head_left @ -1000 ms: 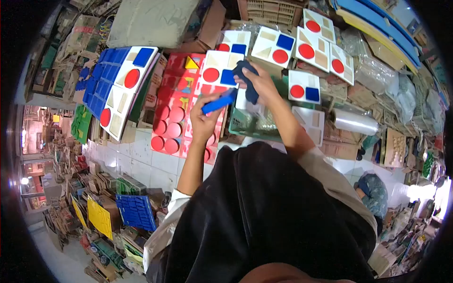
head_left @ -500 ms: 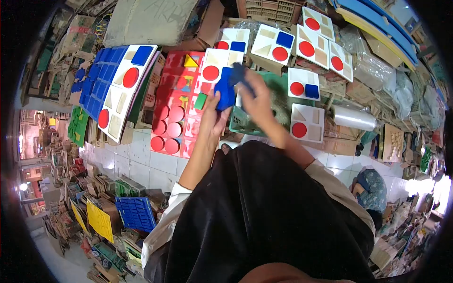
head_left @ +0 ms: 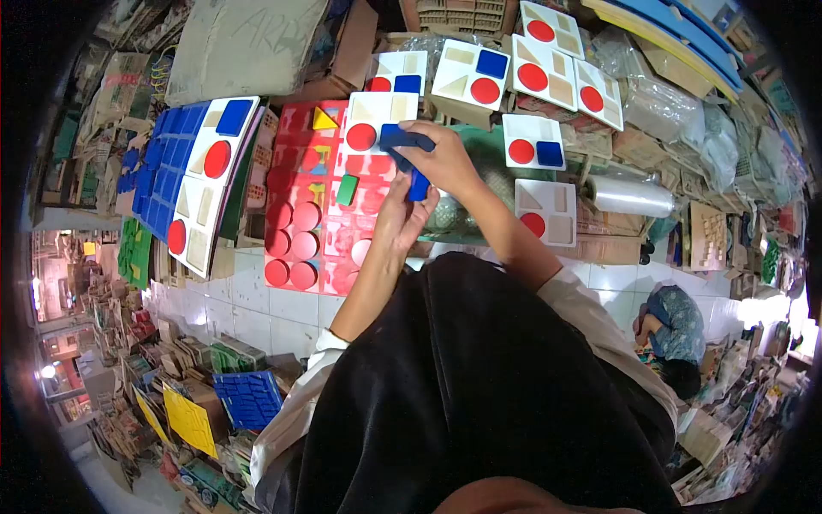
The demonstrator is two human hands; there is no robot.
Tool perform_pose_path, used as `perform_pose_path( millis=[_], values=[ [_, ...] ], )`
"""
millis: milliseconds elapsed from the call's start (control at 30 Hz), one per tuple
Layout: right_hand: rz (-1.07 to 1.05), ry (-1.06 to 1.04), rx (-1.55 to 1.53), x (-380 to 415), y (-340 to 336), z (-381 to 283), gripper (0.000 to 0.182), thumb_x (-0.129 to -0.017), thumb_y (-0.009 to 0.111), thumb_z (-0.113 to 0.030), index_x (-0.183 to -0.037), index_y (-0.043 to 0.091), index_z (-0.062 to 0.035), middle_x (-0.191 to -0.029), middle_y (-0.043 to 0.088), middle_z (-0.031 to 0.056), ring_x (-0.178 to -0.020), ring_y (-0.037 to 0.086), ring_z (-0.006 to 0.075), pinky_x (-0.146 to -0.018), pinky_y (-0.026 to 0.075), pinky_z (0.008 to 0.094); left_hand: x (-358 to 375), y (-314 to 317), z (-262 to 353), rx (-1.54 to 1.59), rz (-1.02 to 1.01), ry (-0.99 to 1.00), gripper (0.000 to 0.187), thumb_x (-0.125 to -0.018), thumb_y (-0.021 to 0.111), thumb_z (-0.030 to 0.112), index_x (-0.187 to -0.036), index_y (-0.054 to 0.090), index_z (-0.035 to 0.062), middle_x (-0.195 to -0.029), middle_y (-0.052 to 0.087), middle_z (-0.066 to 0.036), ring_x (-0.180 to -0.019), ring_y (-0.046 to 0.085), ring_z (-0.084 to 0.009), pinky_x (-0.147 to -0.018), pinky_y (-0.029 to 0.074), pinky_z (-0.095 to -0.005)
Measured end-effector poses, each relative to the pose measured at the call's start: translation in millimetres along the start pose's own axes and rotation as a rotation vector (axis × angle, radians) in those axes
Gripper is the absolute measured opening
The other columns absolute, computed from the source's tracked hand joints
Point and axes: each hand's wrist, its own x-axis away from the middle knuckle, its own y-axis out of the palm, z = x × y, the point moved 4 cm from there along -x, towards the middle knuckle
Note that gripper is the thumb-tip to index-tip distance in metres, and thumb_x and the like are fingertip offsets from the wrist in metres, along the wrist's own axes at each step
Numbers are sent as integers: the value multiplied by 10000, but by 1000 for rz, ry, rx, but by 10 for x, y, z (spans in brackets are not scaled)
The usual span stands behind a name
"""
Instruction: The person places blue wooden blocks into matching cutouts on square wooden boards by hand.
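Note:
My left hand (head_left: 401, 216), palm partly up, holds blue blocks (head_left: 419, 186) just below a white board (head_left: 373, 110). My right hand (head_left: 445, 161) pinches a dark blue cloth (head_left: 414, 144) over the board's lower right corner, where a blue square (head_left: 390, 131) shows beside the cloth. A red disc (head_left: 360, 136) sits in the same board. Under it lies a red sheet (head_left: 342, 224) with several red discs (head_left: 306, 216), a green block (head_left: 347, 189) and a yellow triangle (head_left: 324, 118).
More white boards (head_left: 455, 70) with red discs stand behind and to the right. Blue squares (head_left: 173, 150) cover a panel at the left. A green crate (head_left: 484, 154) is beyond my right hand. A plastic roll (head_left: 632, 197) and a crouching person (head_left: 675, 324) are at the right.
My right hand has come left and down, with the cloth now over the board's corner. My left hand has tilted lower with the blue blocks. The whole view has shifted slightly.

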Motion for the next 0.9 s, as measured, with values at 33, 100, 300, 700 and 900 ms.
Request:
perform_pose_path(
  millis=[33,100,300,700,900],
  values=[
    [23,-37,16,-30,-18,60,235,-729,636,-180,-881,640,0,-836,646,116,-704,606,193,-657,463,275,29,18,6,-113,-59,14,233,-863,553,200,-1059,457,119,-949,556,-64,-783,572,-173,-756,503,-354],
    [-292,320,-254,-109,6,186,240,-719,644,-162,-882,639,14,-766,652,103,-650,602,151,-617,462,265,105,33,115,-183,-90,19,277,-875,532,211,-1120,417,156,-1033,532,-58,-824,568,-175,-755,503,-362],
    [-24,55,23,-211,286,-56,180,-698,656,-178,-776,632,-17,-676,616,152,-601,615,231,-573,465,310,234,131,302,-238,-299,-259,570,-826,470,531,-1242,393,149,-1172,505,-74,-1031,506,-219,-856,444,-439],
    [-33,-376,459,93,752,-467,323,-739,548,-84,-1061,579,-90,-889,631,140,-836,606,308,-770,463,404,613,104,740,-40,-213,186,687,-856,397,535,-1326,280,47,-1296,409,-156,-1187,409,-331,-949,352,-534],
    [34,108,309,-171,461,770,211,-816,541,-156,-958,606,-15,-811,632,156,-742,616,259,-675,466,347,1300,227,1669,-850,-362,360,779,-733,671,326,-1328,286,3,-1304,397,-145,-1183,410,-229,-978,335,-364]
  ],
)
